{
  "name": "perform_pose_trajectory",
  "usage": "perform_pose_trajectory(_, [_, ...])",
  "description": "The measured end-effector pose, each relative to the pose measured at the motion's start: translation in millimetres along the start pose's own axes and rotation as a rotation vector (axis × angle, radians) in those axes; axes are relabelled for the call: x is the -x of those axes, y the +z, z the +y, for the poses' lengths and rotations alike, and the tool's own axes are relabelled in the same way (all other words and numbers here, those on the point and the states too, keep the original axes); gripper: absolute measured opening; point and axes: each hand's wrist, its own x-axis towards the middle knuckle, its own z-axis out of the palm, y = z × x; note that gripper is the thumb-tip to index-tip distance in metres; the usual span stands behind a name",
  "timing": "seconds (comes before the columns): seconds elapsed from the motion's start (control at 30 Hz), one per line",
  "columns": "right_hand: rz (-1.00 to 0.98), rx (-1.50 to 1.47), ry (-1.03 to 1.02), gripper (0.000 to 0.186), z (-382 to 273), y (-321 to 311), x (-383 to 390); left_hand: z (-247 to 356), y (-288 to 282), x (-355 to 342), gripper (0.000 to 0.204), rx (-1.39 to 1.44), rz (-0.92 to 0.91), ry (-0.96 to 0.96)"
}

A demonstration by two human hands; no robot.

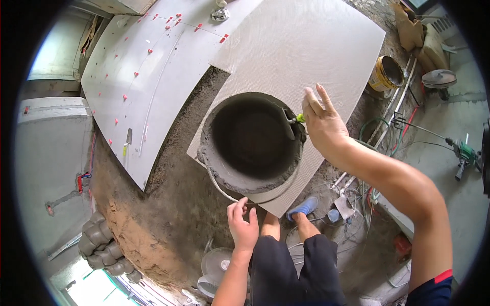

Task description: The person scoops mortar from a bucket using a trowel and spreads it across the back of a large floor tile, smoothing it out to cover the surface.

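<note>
A large round bucket (209, 168) coated with grey mortar stands on a big ridged tile panel (291, 56), its inside dark. A trowel (287, 123) with a bright green handle leans against the bucket's inner right side, the handle over the rim. My right hand (325, 120) is right at that handle, fingers stretched out and the back of the hand upward; it hides the handle's end and my thumb. Below the bucket's near rim, my left hand (242, 227) has its fingers apart, the tips at the bucket's lowered wire handle (223, 191).
Tiled flooring (153, 56) with red levelling clips spreads at far left, a second trowel (128, 138) on it. A yellow pail (386, 74), a green power mixer (463, 153), pipes and cables lie at right. A fan (217, 262) stands near my left forearm.
</note>
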Motion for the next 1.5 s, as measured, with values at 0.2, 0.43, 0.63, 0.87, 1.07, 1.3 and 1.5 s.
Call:
perform_pose_trajectory(0.2, [-0.725, 0.065, -0.022, 0.029, -10, 29, -61, -17, -8, -17, 0.023, -0.073, -0.019, 0.211])
perform_pose_trajectory(0.43, [-0.344, -0.675, 0.328, 0.021, 51, -49, -7, -4, -44, -57, 0.024, -0.183, -0.074, 0.555])
perform_pose_trajectory(0.63, [-0.245, -1.350, 0.722, 0.031, 19, -68, 114, 23, -65, -142, 0.022, 0.015, -0.132, 0.739])
perform_pose_trajectory(0.87, [-0.268, -1.186, 0.813, 0.026, -87, -74, 202, 60, -34, -273, 0.015, 0.201, -0.197, 0.426])
perform_pose_trajectory(1.07, [-0.377, -0.971, 0.597, 0.031, -75, -53, 108, 66, -32, -287, 0.021, 0.210, -0.293, 0.573])
perform_pose_trajectory(1.3, [-0.726, -1.167, 0.693, 0.038, -59, -47, 92, 57, -32, -279, 0.017, 0.249, -0.223, 0.734])
perform_pose_trajectory(1.5, [-0.788, -1.955, 1.235, 0.029, -144, -75, 125, 53, -22, -275, 0.017, 0.219, -0.124, 0.749])
